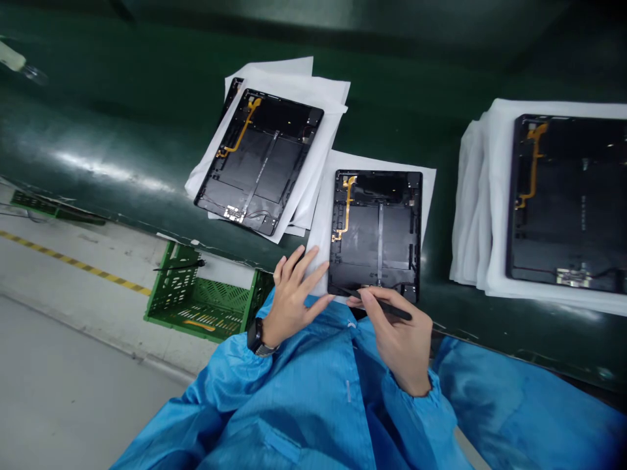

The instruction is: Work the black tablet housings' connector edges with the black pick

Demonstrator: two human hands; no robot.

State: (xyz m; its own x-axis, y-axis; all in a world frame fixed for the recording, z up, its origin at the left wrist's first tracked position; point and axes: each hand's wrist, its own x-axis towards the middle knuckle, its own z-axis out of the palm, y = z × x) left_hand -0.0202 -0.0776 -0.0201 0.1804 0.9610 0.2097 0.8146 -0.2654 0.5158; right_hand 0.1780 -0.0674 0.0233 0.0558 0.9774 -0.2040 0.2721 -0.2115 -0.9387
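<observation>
In front of me a black tablet back housing [360, 225] lies on a white foam sheet [321, 196]. An orange flex cable [348, 212] runs down its left side, and a grey strip crosses its middle. My right hand [399, 333] pinches black tweezers [392, 308], their tip over the housing's lower left edge. Part of the lower edge is hidden behind that hand. With fingers spread, my left hand [297, 294] rests at the housing's left edge, on the foam sheet.
At the upper left, another housing [259, 163] tops a skewed stack with foam sheets. To the right stands a taller stack, a housing [568, 202] on top. A green crate [215, 300] is on the floor beyond the edge of the green tabletop [401, 117].
</observation>
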